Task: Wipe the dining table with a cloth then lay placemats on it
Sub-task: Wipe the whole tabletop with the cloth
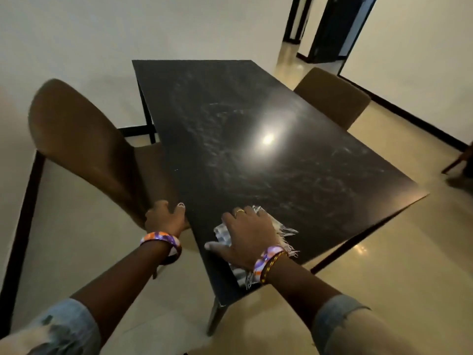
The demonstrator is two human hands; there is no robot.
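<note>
A dark, glossy marble-patterned dining table [256,139] fills the middle of the view, with a lamp's glare near its centre. My right hand [245,234] lies flat, fingers spread, pressing a light checked cloth [277,228] with fringed edges onto the near corner of the tabletop. The cloth shows around the hand and under the wrist. My left hand [165,217] rests at the table's left edge, by the seat of a brown chair, fingers curled over the edge. No placemats are in view.
A brown chair [84,139] stands close at the left side of the table. Another brown chair [335,97] is at the far right side. A white wall runs behind, a dark doorway [340,26] opens at the top right, and part of more furniture [460,160] shows at the right edge.
</note>
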